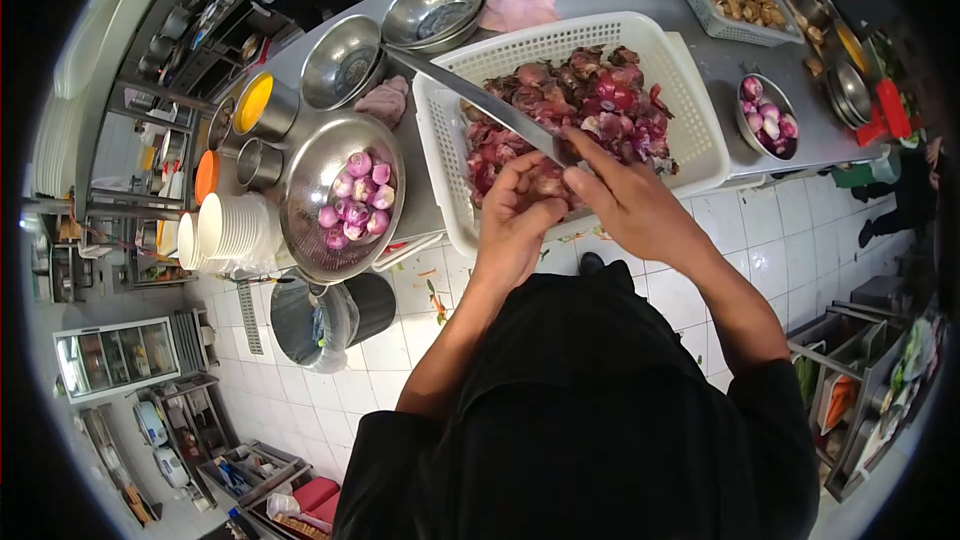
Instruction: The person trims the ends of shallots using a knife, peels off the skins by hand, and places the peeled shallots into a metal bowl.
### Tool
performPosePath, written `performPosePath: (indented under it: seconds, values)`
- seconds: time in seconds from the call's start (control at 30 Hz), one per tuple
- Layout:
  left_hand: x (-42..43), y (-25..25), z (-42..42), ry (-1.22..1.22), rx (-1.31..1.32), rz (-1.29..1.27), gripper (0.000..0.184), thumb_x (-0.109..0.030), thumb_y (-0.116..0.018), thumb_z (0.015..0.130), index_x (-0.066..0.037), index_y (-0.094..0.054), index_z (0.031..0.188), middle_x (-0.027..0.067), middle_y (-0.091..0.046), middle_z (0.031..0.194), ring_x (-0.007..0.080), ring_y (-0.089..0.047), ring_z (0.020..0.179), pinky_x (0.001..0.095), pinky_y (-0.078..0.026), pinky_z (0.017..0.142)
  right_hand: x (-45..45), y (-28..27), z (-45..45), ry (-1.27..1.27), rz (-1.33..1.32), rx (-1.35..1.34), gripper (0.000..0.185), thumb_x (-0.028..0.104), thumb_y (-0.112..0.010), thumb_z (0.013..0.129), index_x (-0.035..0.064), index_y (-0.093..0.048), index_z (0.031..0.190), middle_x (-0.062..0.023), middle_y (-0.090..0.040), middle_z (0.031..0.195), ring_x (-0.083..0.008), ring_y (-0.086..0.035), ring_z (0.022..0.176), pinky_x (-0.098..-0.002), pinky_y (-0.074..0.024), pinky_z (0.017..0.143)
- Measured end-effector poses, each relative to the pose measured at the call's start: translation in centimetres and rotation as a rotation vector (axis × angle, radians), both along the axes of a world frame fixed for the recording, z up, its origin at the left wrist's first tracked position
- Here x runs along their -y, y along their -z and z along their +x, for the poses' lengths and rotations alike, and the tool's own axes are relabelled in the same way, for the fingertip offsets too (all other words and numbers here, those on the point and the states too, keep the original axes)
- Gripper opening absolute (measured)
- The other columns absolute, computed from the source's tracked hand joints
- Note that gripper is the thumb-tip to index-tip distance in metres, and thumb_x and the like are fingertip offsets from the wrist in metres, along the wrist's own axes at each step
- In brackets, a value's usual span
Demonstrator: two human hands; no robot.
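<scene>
r hand (630,202) ctr frame, fingers wrapped on knife (495,112), blade pointing upper l. l hand (515,230) just beside, fingers curled, thumb nr fingertips; can't tell if holding anything. both at near side of white basket (690,100), upper ctr, w/ red onions (610,95). peeled onions (354,210) in colander (302,180), l of ctr.

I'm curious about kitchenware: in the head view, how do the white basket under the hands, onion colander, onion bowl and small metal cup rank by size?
Largest to smallest:
1. White basket
2. Onion colander
3. Onion bowl
4. Small metal cup
</scene>
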State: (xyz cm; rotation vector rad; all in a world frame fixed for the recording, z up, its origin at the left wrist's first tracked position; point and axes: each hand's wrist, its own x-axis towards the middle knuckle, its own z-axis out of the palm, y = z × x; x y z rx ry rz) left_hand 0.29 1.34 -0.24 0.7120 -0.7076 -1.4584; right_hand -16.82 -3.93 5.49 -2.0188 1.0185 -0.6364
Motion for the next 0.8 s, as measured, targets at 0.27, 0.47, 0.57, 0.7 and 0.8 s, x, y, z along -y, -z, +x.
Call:
performPosePath:
  seconds: [0.27,0.47,0.57,0.7,0.8]
  values:
    - [1.0,-0.9,2.1,0.007,-0.030,0.100,0.052,0.004,-0.051,0.091,-0.002,-0.043,0.142,0.0119,-0.058,0.126,0.0234,-0.061,0.111,0.0450,-0.050,0.100,1.5,-1.5,0.3,0.000,0.698,0.211,0.058,0.044,-0.046,0.102,0.0121,-0.040,0.149,0.0006,-0.046,0.059,-0.0080,-0.045,0.046,-0.0244,-0.0381,0.041]
    - [1.2,-0.6,2.4,0.009,-0.044,0.118,0.053,0.007,-0.051,0.090,-0.002,-0.045,0.142,0.0135,-0.057,0.130,0.0246,-0.060,0.115,0.0477,-0.048,0.102,2.0,-1.5,-0.1,0.014,0.740,0.202,0.058,0.049,-0.044,0.102,0.0088,-0.047,0.144,-0.0006,-0.047,0.057,-0.0089,-0.044,0.044,-0.0253,-0.0369,0.041]
    - [0.8,-0.7,2.5,0.001,-0.089,0.118,0.054,0.008,-0.049,0.089,-0.002,-0.045,0.142,0.0147,-0.056,0.132,0.0267,-0.060,0.116,0.0500,-0.048,0.103,2.0,-1.2,-0.2,0.016,0.755,0.205,0.058,0.050,-0.044,0.101,0.0070,-0.049,0.141,-0.0010,-0.047,0.057,-0.0090,-0.044,0.044,-0.0256,-0.0367,0.041]
    - [0.5,-1.3,3.3,-0.031,-0.168,0.117,0.052,0.009,-0.049,0.089,-0.002,-0.046,0.140,0.0145,-0.059,0.127,0.0257,-0.061,0.113,0.0497,-0.049,0.101,2.7,-0.3,-0.2,0.058,0.742,0.194,0.058,0.049,-0.044,0.102,0.0072,-0.047,0.143,-0.0003,-0.046,0.056,-0.0088,-0.044,0.044,-0.0258,-0.0370,0.042]
    - [0.1,-1.8,3.6,-0.089,-0.183,0.114,0.049,0.010,-0.050,0.089,0.001,-0.048,0.137,0.0150,-0.061,0.124,0.0245,-0.063,0.110,0.0461,-0.052,0.099,2.9,-0.3,0.0,0.040,0.705,0.196,0.061,0.047,-0.045,0.102,0.0085,-0.039,0.149,0.0005,-0.046,0.058,-0.0088,-0.044,0.046,-0.0259,-0.0377,0.042]
